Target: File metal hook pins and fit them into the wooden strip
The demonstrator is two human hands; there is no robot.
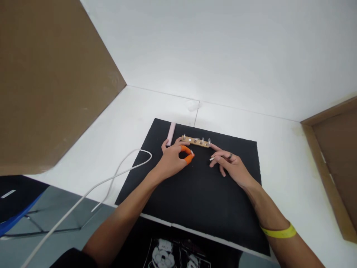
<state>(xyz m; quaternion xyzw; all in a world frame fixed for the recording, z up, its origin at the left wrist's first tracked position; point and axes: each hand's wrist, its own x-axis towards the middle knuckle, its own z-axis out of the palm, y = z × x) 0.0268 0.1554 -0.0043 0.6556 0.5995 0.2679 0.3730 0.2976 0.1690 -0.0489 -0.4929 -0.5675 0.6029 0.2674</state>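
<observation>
A narrow wooden strip (198, 142) with several small metal and clear pieces standing on it lies on the black mat (212, 197). My left hand (174, 158), with orange covers on thumb and index finger, pinches a small whitish piece (192, 152) just below the strip. Its other fingers reach toward the strip's left end. My right hand (228, 162) wears a dark ring and holds a short white stick (212, 159) between thumb and fingers. The right index finger touches or nearly touches the strip's right end. A pale pink bar (171, 133) lies beside my left hand.
A white cable (111, 178) loops across the left of the white table (284, 167) onto the mat's edge. Brown panels stand at left (55, 82) and right (334, 163), with a white wall behind. A crumpled clear item (192, 105) lies beyond the mat.
</observation>
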